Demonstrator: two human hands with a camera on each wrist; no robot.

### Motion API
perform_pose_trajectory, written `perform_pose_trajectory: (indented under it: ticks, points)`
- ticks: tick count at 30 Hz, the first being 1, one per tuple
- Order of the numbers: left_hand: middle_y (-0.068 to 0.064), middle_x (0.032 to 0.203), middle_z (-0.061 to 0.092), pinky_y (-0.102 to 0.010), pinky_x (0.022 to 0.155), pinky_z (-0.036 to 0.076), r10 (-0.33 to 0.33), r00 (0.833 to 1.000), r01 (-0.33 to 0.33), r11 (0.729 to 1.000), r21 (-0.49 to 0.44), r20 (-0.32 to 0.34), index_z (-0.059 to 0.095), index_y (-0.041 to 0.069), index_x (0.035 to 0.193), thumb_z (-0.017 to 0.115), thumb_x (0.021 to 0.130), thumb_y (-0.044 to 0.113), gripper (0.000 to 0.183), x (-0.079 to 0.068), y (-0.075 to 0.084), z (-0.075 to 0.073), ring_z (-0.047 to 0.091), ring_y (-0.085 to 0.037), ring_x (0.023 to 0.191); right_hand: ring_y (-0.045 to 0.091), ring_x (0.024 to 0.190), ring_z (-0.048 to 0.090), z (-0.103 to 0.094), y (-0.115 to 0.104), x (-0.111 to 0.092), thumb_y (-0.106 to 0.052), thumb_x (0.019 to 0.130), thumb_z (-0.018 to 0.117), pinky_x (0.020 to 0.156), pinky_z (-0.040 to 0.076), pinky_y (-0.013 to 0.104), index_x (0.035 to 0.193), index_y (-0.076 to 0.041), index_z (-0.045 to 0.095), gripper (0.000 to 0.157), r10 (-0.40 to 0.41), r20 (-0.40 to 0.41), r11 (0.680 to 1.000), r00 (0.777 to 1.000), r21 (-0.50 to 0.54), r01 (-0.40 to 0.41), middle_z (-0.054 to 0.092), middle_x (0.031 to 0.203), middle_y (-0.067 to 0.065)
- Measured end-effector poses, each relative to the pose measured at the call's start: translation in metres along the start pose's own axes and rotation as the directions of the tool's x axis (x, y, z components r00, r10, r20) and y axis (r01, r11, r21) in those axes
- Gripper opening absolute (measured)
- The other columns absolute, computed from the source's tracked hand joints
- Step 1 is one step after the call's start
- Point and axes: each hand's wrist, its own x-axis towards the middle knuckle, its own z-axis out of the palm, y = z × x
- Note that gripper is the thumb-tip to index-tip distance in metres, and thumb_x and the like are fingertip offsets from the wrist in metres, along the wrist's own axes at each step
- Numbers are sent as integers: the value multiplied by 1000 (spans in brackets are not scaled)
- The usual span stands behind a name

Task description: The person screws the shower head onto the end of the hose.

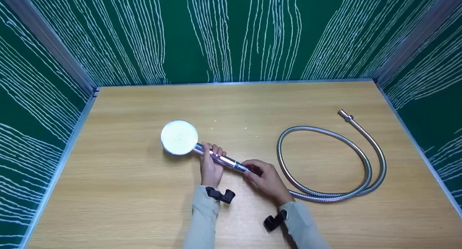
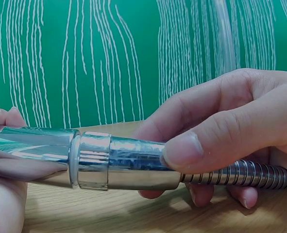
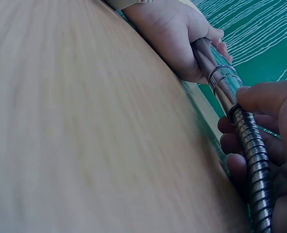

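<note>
A shower head (image 1: 179, 137) with a round white face lies tilted up-left in the head view. My left hand (image 1: 212, 166) grips its chrome handle (image 1: 224, 160), fingers curled over the top. At the handle's lower end, my right hand (image 1: 265, 178) pinches the smooth conical hose connector (image 2: 138, 162) between thumb and fingers. In the left wrist view the connector's ringed collar (image 2: 94, 160) sits right against the handle's end. From the connector runs a ribbed metal hose (image 3: 254, 150), passing under the right palm, which partly hides it.
The rest of the hose (image 1: 368, 162) lies coiled in a loop on the wooden table (image 1: 126, 205) at the right, its free end fitting (image 1: 344, 114) pointing to the back. Small white specks lie mid-table. Green walls (image 1: 184, 61) with white streaks enclose the back and sides.
</note>
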Motion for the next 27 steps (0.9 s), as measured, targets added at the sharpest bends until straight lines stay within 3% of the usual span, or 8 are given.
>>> perform_pose_trajectory:
  ticks: [9,19,27]
  points:
    - [4,61,38,-24,62,34,-1,1000,1,1000,1,6,41,14,73,47,92,44,36,0,0,0,36,-10,59,10,82,62,0,2,0,-8,79,76,74,51,23,112,-8,64,35,14,9,999,1000,45,-15,69,96,8]
    - [3,62,37,-25,62,33,-4,1000,4,1000,-7,-5,41,14,74,50,91,43,35,-1,1,1,37,-11,58,6,76,57,0,1,0,-9,83,72,69,48,21,109,-7,65,27,28,8,999,1000,44,-28,68,90,6]
    - [4,62,37,-24,63,33,2,1000,-2,1000,-2,9,41,14,73,50,90,44,35,-1,0,1,37,-10,58,12,79,58,-6,-30,0,0,85,67,74,48,24,109,3,64,24,74,26,997,997,-6,-74,69,93,14]
